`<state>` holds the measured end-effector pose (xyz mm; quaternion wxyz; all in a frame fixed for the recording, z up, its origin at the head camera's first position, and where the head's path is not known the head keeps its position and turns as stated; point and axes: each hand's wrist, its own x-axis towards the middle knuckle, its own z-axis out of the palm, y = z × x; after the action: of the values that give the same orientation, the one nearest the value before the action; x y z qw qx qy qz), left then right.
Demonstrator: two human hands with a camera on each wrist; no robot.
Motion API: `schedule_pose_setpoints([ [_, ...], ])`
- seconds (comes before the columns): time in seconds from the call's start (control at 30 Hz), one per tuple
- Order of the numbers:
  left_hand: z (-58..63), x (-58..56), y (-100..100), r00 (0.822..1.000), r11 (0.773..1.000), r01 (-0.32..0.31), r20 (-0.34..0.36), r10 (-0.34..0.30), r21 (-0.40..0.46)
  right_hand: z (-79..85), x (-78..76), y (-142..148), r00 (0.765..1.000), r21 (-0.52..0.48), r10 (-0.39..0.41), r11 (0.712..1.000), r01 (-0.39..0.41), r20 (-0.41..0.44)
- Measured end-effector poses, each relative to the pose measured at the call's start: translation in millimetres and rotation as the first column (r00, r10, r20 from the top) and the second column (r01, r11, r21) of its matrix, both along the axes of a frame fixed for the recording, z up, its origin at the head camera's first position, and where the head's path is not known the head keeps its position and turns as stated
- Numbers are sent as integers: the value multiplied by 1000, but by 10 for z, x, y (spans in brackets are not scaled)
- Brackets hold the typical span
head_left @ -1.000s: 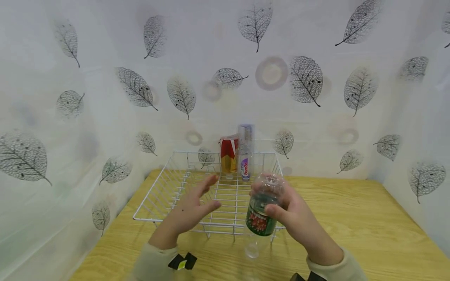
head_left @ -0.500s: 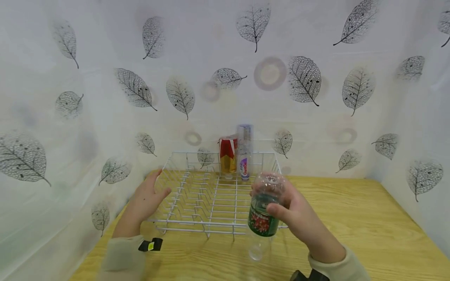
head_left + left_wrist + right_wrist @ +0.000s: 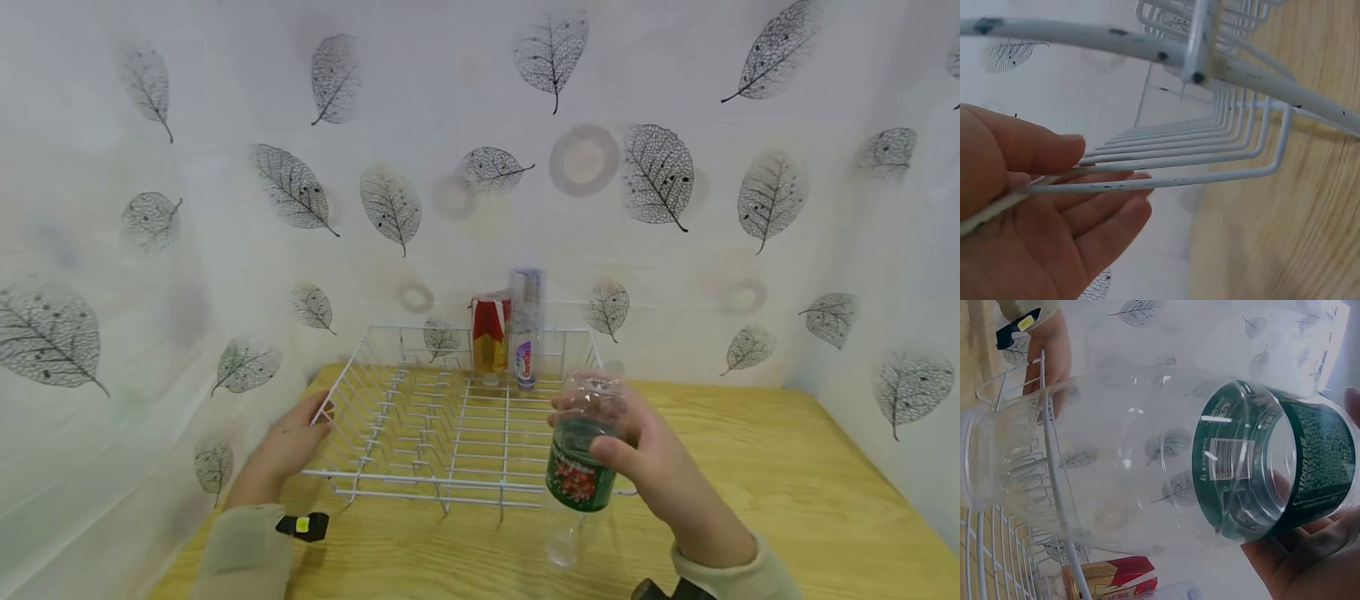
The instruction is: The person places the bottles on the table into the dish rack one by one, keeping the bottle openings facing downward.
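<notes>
My left hand (image 3: 288,437) is at the left side of a white wire dish rack (image 3: 450,481). In the left wrist view, the thumb lies over the rack's top wire and the fingers pass beneath it, gripping the rim. My right hand (image 3: 656,467) holds a clear plastic bottle (image 3: 581,475) with a green label. The bottle is upside down, its neck pointing down just before the rack's front right corner. In the right wrist view, the hand wraps the labelled end of the bottle (image 3: 1241,459), and the rack's rim shows through the clear wall.
At the back of the rack stand a red and yellow pack (image 3: 491,337) and a clear bottle (image 3: 527,354) with a purple and white label, side by side. The rack stands on a wood-grain table (image 3: 750,475). A leaf-print curtain (image 3: 480,242) encloses the back and sides.
My left hand has moved left from over the rack's front and then onto its left rim, which it now grips. My right hand keeps holding the inverted bottle, shifted slightly right.
</notes>
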<state>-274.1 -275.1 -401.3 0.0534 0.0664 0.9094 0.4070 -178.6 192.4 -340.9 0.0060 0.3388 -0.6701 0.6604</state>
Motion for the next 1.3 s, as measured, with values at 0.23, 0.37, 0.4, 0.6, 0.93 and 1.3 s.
schedule_pose_setpoints([
  [0.23,-69,-31,-46,999,988,44,-9,-43,148,57,22,99,998,-39,31,999,-34,-60],
  [0.37,-75,-40,-49,999,986,52,-1,-52,162,77,51,181,994,-107,61,992,-71,-92],
  [0.4,-73,-43,-48,999,985,50,3,-52,165,84,52,202,992,-129,70,988,-84,-106],
  [0.6,-41,-62,-42,999,981,39,25,-44,188,160,-12,315,961,-288,162,931,-224,-226],
  [0.93,-35,-81,-59,998,975,27,42,-37,221,352,-149,430,986,-549,133,820,-164,-95],
  [1.3,-77,-49,-46,998,972,10,52,-23,233,486,-801,365,948,-36,-317,947,318,32],
])
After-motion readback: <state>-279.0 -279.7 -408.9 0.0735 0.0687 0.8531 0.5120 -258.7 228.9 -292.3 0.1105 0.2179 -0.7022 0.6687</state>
